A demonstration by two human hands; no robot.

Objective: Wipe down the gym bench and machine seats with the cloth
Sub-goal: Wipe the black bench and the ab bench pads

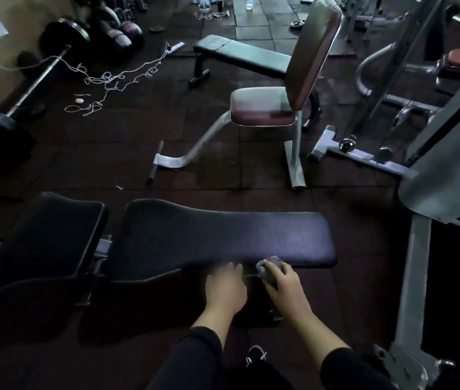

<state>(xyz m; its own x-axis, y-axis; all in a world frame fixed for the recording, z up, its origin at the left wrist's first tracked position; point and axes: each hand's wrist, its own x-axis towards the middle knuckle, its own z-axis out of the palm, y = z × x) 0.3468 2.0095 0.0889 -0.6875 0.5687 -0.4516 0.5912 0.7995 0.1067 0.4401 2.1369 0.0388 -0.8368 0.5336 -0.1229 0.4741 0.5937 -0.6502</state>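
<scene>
Cloth [272, 270], grey and bunched into a wad, sits in the right hand [285, 280] at the near edge of the black bench [223, 237], close to the bench's right end. The right hand's fingers curl round the wad, gripping it against the pad's edge. The left hand [226, 288] lies just beside it, knuckles up and fingertips reaching the same edge; it is blurred, so whether those fingers are spread or together cannot be told, and nothing shows in its grasp.

The bench runs left to right across the view, its long pad narrowing toward the right end, with a separate shorter pad [51, 232] at its left end. Its surface is dark and matte, with a faint pale sheen near the right end.

Beyond it, on the dark rubber floor [110, 147], stands a chair-like seat [262, 104] with reddish padding and an upright back. Further off lies a flat bench [240, 53], and white cord [110, 77] is strewn near a barbell [40, 77].
</scene>
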